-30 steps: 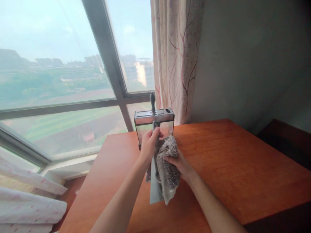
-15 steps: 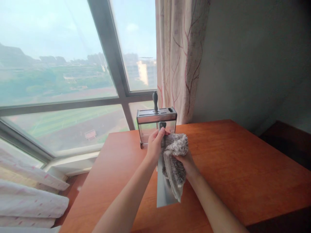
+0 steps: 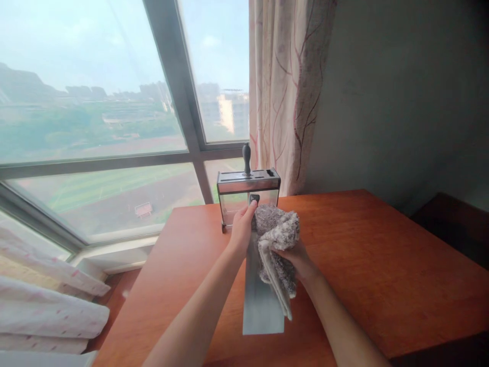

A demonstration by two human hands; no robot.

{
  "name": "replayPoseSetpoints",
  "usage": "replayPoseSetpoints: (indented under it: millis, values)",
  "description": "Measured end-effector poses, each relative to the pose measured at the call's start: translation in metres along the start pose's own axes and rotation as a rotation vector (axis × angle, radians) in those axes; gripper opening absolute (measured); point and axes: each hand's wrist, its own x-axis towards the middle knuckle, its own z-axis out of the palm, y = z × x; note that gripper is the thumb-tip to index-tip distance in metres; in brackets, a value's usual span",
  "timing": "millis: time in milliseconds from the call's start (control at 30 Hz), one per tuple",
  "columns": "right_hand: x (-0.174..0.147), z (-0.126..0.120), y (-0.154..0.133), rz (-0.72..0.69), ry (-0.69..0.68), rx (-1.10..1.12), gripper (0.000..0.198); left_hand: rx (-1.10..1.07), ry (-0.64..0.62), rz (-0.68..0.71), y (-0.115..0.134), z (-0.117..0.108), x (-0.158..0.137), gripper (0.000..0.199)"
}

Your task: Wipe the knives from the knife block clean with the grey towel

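Cleaver (image 3: 262, 300): it hangs blade-down from the left hand (image 3: 241, 230), whose fingers are wrapped tight around the handle, the dark butt of it poking out just above the fingertips. The broad steel blade drops below those fingers and hovers above the table (image 3: 382, 265), apart from it as far as I can tell. The right hand (image 3: 296, 257) is closed on a grey cloth (image 3: 277, 244), pressing it to the blade face just right of the left fingers. Compared with a second ago the cloth sits higher, bunched up by the handle, where before it covered the blade's lower half; more bare steel now shows below. I judge a wiping stroke has run up the blade. Beyond the fingers stands a knife block (image 3: 248, 196) with one dark handle (image 3: 247, 159) in it.
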Motion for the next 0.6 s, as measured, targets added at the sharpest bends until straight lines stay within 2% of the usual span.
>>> replayPoseSetpoints:
  millis: [100, 200, 400, 600]
  values:
    - [0.001, 0.003, -0.001, -0.057, -0.018, -0.104, 0.062, -0.002, -0.011, -0.031, -0.002, -0.002, 0.001, 0.038]
    - [0.001, 0.005, -0.002, -0.048, -0.009, -0.145, 0.055, 0.013, -0.039, -0.051, -0.004, -0.003, 0.002, 0.041]
    - [0.0, 0.007, -0.008, 0.035, 0.103, 0.144, 0.054, 0.012, -0.017, -0.083, -0.001, -0.012, 0.007, 0.043]
    - [0.001, -0.005, -0.006, 0.114, 0.138, 0.31, 0.046, -0.056, -0.014, -0.051, 0.009, -0.025, 0.012, 0.042]
